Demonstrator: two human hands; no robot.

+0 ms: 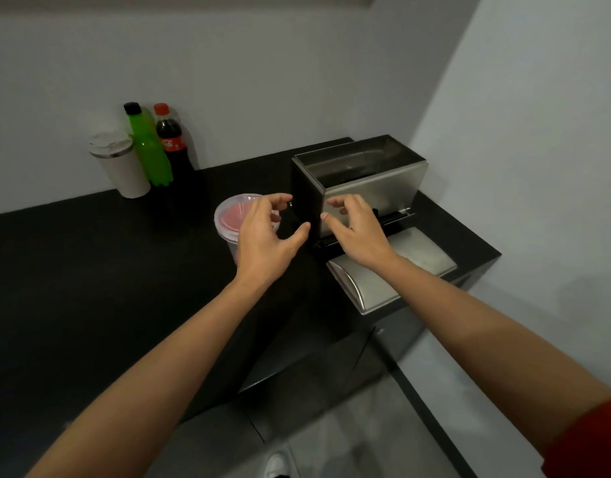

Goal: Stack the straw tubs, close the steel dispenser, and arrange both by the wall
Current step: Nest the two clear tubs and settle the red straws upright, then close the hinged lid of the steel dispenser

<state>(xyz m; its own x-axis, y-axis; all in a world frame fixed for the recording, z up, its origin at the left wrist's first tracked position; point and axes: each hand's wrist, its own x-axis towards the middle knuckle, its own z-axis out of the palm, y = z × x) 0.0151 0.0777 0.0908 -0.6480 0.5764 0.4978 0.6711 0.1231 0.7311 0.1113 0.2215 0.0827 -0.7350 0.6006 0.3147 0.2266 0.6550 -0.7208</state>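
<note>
Both bare forearms reach over the black counter (90, 270). Left hand (262, 236) hovers spread wide, holding nothing, just in front of the straw tub (228, 215) (clear, pink inside). Right hand (357, 232), fingers loosely curled and empty, rests against the open steel dispenser (366, 181), whose lid (390, 270) lies folded down toward the counter's front edge.

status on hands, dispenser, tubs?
Left hand and right hand open, empty, at the dispenser. Dispenser open, lid lying in front. Tub beside it, lidded. Bottles, tumbler by the wall, clear.
</note>
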